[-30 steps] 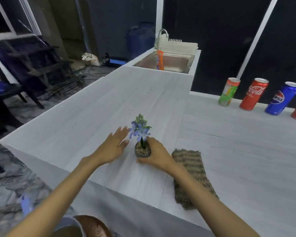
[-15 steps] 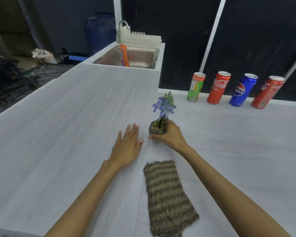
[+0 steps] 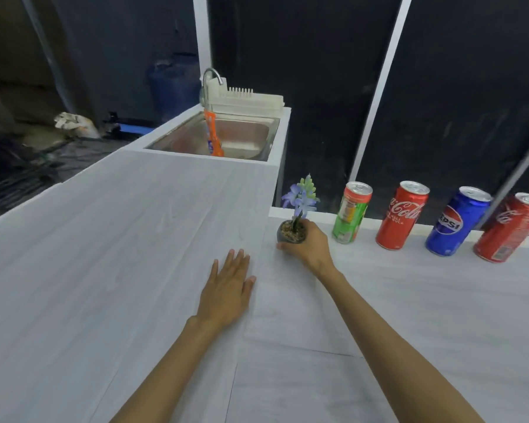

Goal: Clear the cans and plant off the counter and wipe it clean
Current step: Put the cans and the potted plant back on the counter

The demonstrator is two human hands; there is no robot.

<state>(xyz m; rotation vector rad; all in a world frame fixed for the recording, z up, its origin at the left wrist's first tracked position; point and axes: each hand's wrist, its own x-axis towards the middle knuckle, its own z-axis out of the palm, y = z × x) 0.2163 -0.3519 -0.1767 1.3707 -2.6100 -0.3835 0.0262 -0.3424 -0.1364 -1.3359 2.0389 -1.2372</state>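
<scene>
My right hand [image 3: 310,246] grips a small dark pot holding a purple-flowered plant [image 3: 297,216], near the back edge of the white counter [image 3: 135,254]. My left hand [image 3: 226,290] lies flat, palm down, on the counter with fingers apart, a little nearer to me and left of the pot. Several cans stand in a row along the back ledge, right of the plant: a green-and-orange can [image 3: 350,213], a red Coca-Cola can [image 3: 402,216], a blue Pepsi can [image 3: 457,222] and another red can [image 3: 510,228].
A steel sink [image 3: 242,138] with a tap [image 3: 211,77], an orange bottle [image 3: 213,137] and a white dish rack [image 3: 245,99] sits at the counter's far end. Dark window panes with white frames rise behind the cans. The floor at left is cluttered.
My right hand has carried the plant away from me toward the back ledge, close to the green can. The left hand followed along the counter. The woven cloth has dropped out of view.
</scene>
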